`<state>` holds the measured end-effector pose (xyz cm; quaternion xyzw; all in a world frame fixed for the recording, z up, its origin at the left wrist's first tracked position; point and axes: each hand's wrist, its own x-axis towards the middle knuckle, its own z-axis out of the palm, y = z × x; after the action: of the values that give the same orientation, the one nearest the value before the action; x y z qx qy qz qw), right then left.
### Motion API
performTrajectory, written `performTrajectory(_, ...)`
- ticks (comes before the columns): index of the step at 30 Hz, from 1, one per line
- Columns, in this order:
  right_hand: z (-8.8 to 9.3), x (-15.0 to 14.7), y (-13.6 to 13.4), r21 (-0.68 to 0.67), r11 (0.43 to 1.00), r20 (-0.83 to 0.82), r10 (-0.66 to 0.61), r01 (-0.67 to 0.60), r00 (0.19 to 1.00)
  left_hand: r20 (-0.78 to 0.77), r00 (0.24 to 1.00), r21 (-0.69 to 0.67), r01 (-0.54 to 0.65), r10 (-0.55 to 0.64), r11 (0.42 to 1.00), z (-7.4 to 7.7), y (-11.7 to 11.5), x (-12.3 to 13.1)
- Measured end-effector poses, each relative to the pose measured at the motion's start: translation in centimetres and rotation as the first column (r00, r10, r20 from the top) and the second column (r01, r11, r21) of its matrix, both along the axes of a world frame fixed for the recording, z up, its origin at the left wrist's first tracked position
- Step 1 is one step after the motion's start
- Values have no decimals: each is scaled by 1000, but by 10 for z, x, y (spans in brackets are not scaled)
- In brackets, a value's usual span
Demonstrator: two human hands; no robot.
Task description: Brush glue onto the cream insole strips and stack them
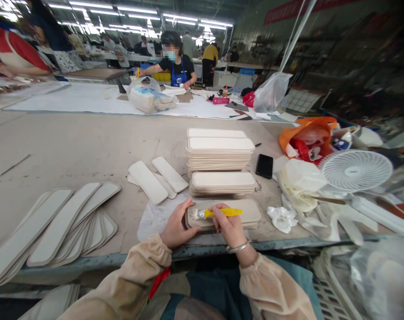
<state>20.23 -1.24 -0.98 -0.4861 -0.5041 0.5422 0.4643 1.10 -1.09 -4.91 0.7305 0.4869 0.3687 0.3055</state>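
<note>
My right hand [229,226] grips a yellow-handled brush [222,213] whose bristles rest at the left end of a low stack of beige rounded strips [246,210]. My left hand [179,226] lies at that end of the stack, thumb and fingers apart around its edge. Just behind are a stack of strips with a white panel on top [223,179] and a taller stack [220,149]. Several loose white strips [148,181] lie to the left of these.
Fanned strips [60,226] lie at the table's front left. On the right are a black phone [264,166], crumpled white paper [282,219], a white container [302,178], a round white fan grille [357,170] and an orange bag [308,138]. A person [178,66] works across the table.
</note>
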Motion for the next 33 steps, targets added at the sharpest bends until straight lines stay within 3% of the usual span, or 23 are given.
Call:
performTrajectory(5, 7, 12, 6, 31, 995, 207, -99, 95, 973, -47, 999, 32, 10, -9, 999, 1, 1, 0)
performTrajectory(11, 14, 54, 9, 127, 968, 418, -252, 218, 873, -102, 995, 48, 17, -12, 999, 0, 1, 0)
performTrajectory(15, 21, 84, 8, 187, 933, 544, -360, 308, 758, -127, 992, 76, 23, -13, 997, -1, 2, 0)
performTrajectory(19, 24, 106, 4, 268, 901, 695, -427, 342, 579, -140, 990, 96, 24, -10, 995, -3, 2, 0)
performTrajectory(23, 23, 118, -4, 426, 860, 798, -503, 281, 331, -147, 989, 123, 28, -9, 992, -3, 2, -1)
performTrajectory(25, 24, 119, -9, 515, 826, 791, -561, 229, 246, -143, 990, 141, 27, -7, 990, -3, 2, 0)
performTrajectory(29, 24, 105, -18, 608, 792, 781, -608, 52, 142, -120, 993, 176, 27, -6, 984, -3, 2, 0)
performTrajectory(33, 24, 66, -28, 544, 812, 839, -535, -211, 101, -112, 994, 187, 36, -16, 982, -5, 3, -2)
